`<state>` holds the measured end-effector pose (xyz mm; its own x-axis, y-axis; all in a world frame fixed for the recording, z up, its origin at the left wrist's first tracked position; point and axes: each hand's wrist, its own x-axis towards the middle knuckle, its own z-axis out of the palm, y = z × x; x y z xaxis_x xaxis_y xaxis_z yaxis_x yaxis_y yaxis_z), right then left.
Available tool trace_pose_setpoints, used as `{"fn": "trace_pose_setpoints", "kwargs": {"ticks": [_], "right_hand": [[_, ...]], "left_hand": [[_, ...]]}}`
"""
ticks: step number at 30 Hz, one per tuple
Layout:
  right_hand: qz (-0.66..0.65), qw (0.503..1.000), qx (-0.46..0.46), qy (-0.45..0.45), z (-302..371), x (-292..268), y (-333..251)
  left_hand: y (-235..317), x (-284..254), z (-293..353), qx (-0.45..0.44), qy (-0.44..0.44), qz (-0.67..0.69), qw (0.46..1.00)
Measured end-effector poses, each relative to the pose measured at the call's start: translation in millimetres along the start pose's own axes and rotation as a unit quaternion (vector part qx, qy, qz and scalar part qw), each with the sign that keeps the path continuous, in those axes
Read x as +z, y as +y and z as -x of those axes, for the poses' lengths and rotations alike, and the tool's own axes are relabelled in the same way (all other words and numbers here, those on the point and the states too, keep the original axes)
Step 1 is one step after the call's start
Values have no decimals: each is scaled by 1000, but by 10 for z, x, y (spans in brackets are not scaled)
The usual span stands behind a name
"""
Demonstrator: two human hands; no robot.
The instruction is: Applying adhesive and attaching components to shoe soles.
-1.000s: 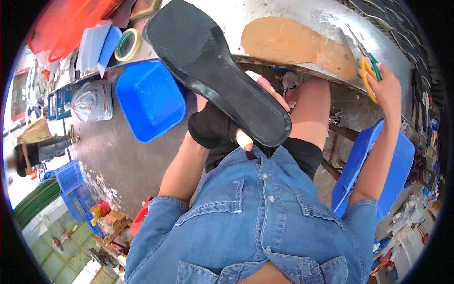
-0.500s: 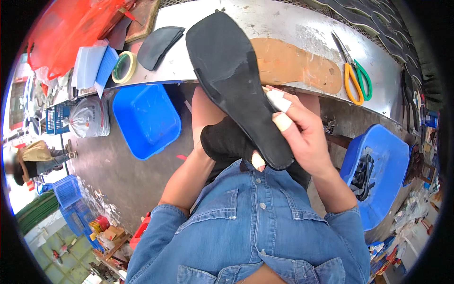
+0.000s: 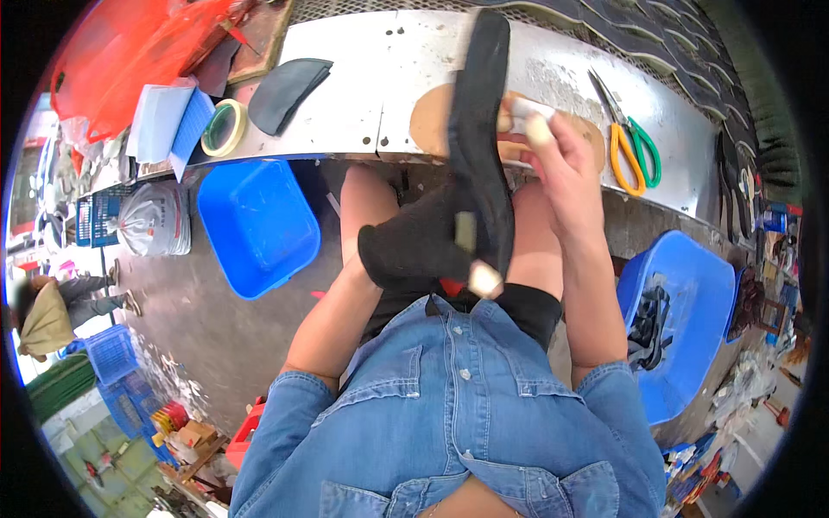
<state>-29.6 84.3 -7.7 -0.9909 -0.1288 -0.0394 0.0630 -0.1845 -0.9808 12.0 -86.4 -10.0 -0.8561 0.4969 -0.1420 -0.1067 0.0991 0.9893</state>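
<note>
Handling the matte black sole [image 3: 480, 138], curved and edge-on, seemed the step in hand: the left hand [image 3: 419, 246], in a dark fabric glove, gripped its lower end. The right hand [image 3: 561, 155] was half-curled beside it, contact impossible to tell; the next move seemed to call for a steady left grip. Beyond the right hand lay a flat tan sole-shaped board [image 3: 429, 119] and metal-bladed scissors [image 3: 621, 121].
</note>
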Motion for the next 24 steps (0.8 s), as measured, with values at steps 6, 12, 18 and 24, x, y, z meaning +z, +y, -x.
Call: {"fn": "trace_pose_setpoints", "kwargs": {"ticks": [6,12,18,24], "right_hand": [[131,988,-47,62,292,205,-40],[-227,974,21,-4,156,-98,44],[-280,958,61,7,198,53,60],[-129,990,-22,52,314,59,7]], "left_hand": [[18,63,-44,57,189,-321,926],[169,1,-77,65,110,105,986],[92,9,-289,143,219,36,964],[265,5,-236,156,223,43,961]]}}
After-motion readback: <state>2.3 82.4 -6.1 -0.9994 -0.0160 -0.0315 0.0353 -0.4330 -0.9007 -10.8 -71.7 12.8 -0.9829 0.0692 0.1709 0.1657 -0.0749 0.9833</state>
